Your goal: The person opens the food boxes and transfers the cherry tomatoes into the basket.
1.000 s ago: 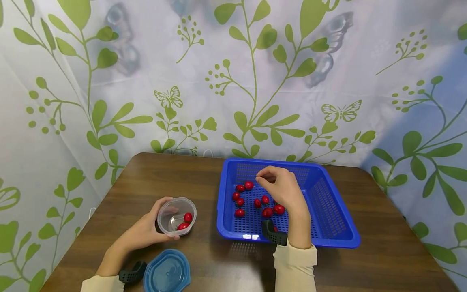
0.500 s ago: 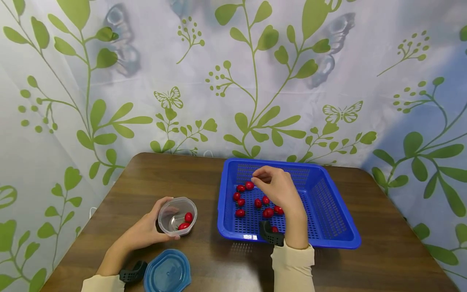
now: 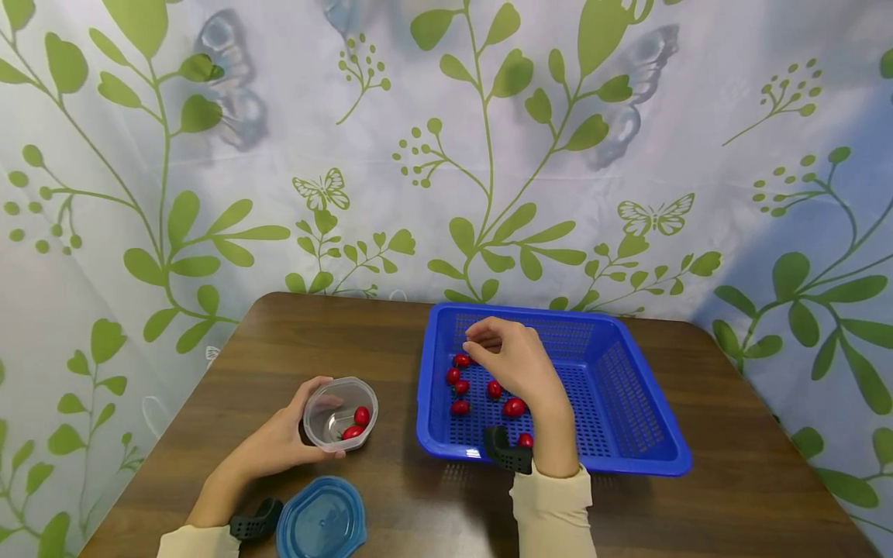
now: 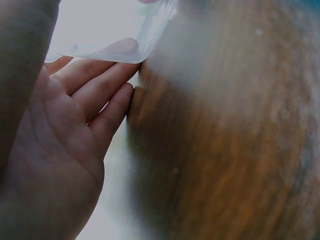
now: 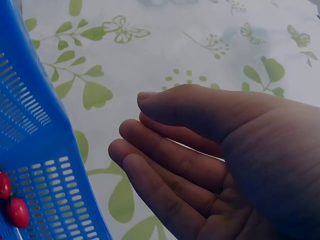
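Observation:
My left hand (image 3: 282,438) holds a clear plastic container (image 3: 322,422) by its side, tilted so its mouth shows. Two red cherry tomatoes (image 3: 361,415) lie inside. In the left wrist view, the fingers (image 4: 95,92) lie along the container's wall (image 4: 110,30). Over the left part of a blue perforated basket (image 3: 645,407) hovers my right hand (image 3: 519,364), its fingers loosely bent. The right wrist view shows nothing between thumb and fingers (image 5: 170,155). Several cherry tomatoes (image 3: 514,407) lie on the basket floor; the hand and forearm hide some of them.
A blue lid (image 3: 321,521) lies on the brown wooden table (image 3: 391,504) near the front, beside my left wrist. Dark bands (image 3: 256,521) circle both wrists. Behind the table hangs a leaf-patterned cloth (image 3: 391,194).
My right hand has drifted left over the basket and now covers a tomato near the back left that showed before. My left hand and the container have stayed in place.

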`<state>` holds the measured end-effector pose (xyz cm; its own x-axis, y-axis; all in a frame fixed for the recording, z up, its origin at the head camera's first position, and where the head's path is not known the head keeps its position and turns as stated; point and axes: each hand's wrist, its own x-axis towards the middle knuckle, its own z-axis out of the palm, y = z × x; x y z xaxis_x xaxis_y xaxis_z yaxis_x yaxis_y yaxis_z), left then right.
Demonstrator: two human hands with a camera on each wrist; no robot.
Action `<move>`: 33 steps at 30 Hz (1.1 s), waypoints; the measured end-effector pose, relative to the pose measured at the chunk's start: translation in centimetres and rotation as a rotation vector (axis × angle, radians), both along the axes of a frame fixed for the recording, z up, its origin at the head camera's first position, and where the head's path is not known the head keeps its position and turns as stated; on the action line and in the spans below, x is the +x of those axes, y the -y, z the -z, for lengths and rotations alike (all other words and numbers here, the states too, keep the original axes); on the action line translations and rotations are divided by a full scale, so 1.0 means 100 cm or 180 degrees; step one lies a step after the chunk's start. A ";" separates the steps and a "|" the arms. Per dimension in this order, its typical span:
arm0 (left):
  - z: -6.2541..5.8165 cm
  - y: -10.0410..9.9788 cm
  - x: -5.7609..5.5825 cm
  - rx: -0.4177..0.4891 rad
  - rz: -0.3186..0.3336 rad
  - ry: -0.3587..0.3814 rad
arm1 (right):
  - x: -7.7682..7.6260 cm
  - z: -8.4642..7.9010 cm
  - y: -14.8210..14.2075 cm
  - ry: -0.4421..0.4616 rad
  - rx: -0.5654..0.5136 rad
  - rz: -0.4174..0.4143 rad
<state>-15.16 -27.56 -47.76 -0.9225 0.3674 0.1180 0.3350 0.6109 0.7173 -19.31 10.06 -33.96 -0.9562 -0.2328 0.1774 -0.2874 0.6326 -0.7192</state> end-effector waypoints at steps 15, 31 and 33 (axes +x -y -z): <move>0.001 -0.001 0.000 0.0086 0.0078 -0.0062 | 0.004 -0.002 0.025 0.0009 0.0034 -0.0214; 0.000 -0.002 0.002 0.0122 0.0094 -0.0052 | 0.010 0.001 0.055 -0.0124 0.0159 -0.0540; 0.000 -0.002 0.002 0.0111 0.0072 -0.0033 | 0.011 0.001 0.058 -0.0134 0.0176 -0.0581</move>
<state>-14.92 -27.37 -47.80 -0.9128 0.3835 0.1405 0.3559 0.5778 0.7345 -18.23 4.28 -34.07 -0.8893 -0.4121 0.1985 -0.4300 0.6055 -0.6697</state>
